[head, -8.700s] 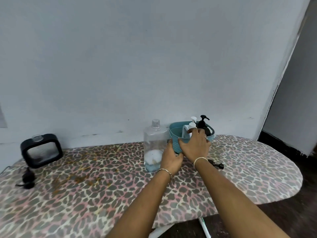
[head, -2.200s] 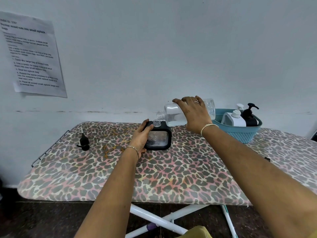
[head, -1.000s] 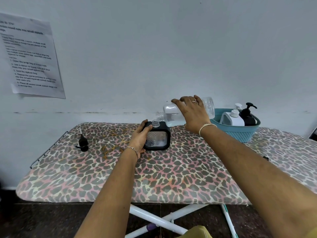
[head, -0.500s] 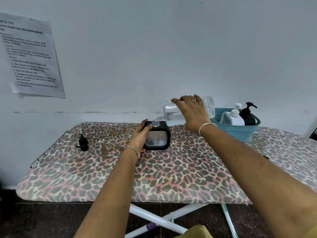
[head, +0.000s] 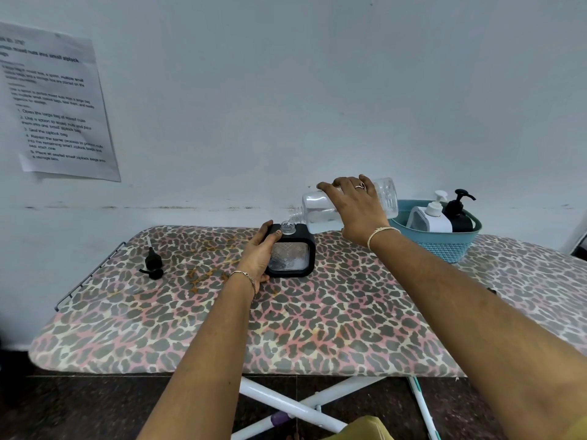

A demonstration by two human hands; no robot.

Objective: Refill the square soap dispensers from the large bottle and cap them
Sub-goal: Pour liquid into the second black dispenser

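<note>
Scarcely moved, large bottle (head: pixel 318 213) is held tipped by curled grip of right hand (head: pixel 356 208); square dispenser (head: pixel 293 259) is clasped by left hand (head: pixel 259 256).

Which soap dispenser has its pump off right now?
The black dispenser on the board, gripped by the left hand; both in the blue basket carry pumps.

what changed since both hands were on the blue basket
Both hands let go of the basket. The right hand took the large bottle, which stood upright, and tipped it, neck over the black square dispenser. That dispenser moved right, away from the loose pump, and the left hand now holds it. The pump stayed put; two dispensers remain in the basket.
</note>
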